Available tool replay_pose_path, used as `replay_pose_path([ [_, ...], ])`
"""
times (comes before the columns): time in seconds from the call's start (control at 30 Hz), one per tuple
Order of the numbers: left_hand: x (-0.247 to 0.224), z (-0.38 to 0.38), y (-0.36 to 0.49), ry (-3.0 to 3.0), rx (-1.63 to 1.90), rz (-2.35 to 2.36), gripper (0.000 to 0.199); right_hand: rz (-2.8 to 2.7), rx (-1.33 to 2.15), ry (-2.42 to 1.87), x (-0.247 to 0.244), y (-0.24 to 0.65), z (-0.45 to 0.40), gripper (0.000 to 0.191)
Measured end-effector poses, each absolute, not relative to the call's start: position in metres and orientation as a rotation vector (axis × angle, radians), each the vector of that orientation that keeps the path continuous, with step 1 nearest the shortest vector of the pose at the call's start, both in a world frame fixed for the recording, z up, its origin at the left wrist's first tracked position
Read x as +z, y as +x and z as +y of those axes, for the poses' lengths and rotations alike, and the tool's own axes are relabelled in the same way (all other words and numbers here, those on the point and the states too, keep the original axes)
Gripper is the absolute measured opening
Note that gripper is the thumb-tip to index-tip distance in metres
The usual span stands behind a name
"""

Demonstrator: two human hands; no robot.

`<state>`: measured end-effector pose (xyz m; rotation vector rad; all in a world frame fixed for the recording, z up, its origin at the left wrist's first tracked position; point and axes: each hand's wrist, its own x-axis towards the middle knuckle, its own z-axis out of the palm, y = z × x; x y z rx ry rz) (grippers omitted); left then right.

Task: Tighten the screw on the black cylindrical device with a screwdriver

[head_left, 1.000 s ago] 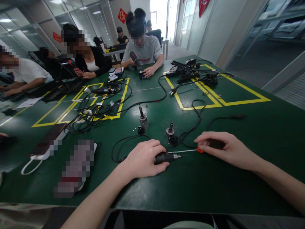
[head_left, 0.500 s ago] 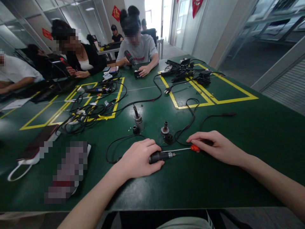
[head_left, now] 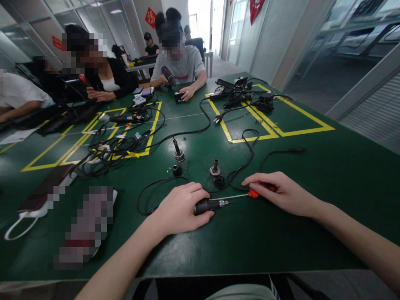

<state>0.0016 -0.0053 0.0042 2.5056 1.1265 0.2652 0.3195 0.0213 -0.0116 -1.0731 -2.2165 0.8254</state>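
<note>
My left hand [head_left: 183, 208] lies closed around a black, pen-shaped electric screwdriver [head_left: 206, 206] on the table, its thin bit pointing right. In my right hand [head_left: 279, 193] is a screwdriver [head_left: 253, 193] with a red and black handle, gripped between thumb and fingers. Its long thin shaft runs left, and the tip reaches close to my left fingers, just behind the black tool. Beyond my hands stand a metal cylinder with a dark shaft [head_left: 179, 157] and a shorter round metal part [head_left: 215, 170]. A small black collar [head_left: 177, 170] and a black ring-like piece [head_left: 219, 181] lie beside them.
A black cable [head_left: 246, 160] loops behind my right hand. Tangled cables [head_left: 100, 152] lie at left, and a heap of black devices [head_left: 236, 93] at back right. A phone [head_left: 46, 187] and a blurred-out object [head_left: 86, 227] rest at left. Co-workers [head_left: 179, 62] sit across the table.
The view has shifted slightly, so the scene sits a little further left. More red of the screwdriver handle shows between my right fingers. My left hand stays on the black tool.
</note>
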Motion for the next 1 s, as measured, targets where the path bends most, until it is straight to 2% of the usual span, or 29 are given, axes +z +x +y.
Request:
replay_pose_path([
  [0.3, 0.0023, -0.0061, 0.0001, 2.507, 0.282, 1.121, 0.018, -2.214, 0.874, -1.065, -0.0111, 0.3198, 0.0197, 0.032],
  [0.63, 0.0026, -0.0054, 0.001, 2.5, 0.284, 1.133, 0.018, -2.258, 0.845, -1.104, -0.0123, 0.3187, 0.02, 0.041],
  [1.0, 0.0012, -0.0053, -0.0001, 2.521, 0.315, 1.116, 0.017, -2.192, 0.851, -1.055, -0.0112, 0.3205, 0.0189, 0.027],
])
